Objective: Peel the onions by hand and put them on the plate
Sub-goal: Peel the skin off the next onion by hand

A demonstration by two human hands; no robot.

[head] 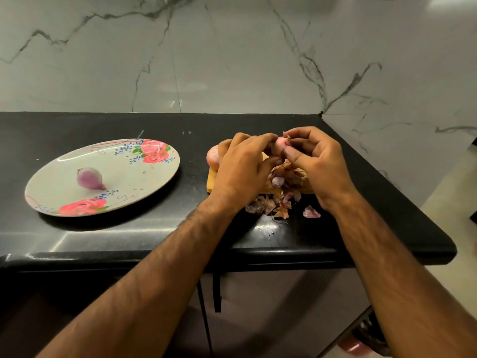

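Left hand [242, 161] and right hand [317, 161] both pinch a pink onion [280, 146] between them, fingers curled around it.
Black counter [180, 130] carries a flowered plate [144, 177] at left with one peeled onion [90, 179] on it, a wooden board [212, 180] under the hands, another onion [213, 157] behind the left hand, and loose peels [268, 206] by the board's near edge.

free lane on counter [193, 197] between plate [154, 182] and board [212, 180], board's 9 o'clock | peeled onion [90, 179] mid-plate | spare onion [213, 157] at board's 10 | peel scraps [273, 205] littering its 6 | wall [232, 73] closing 12
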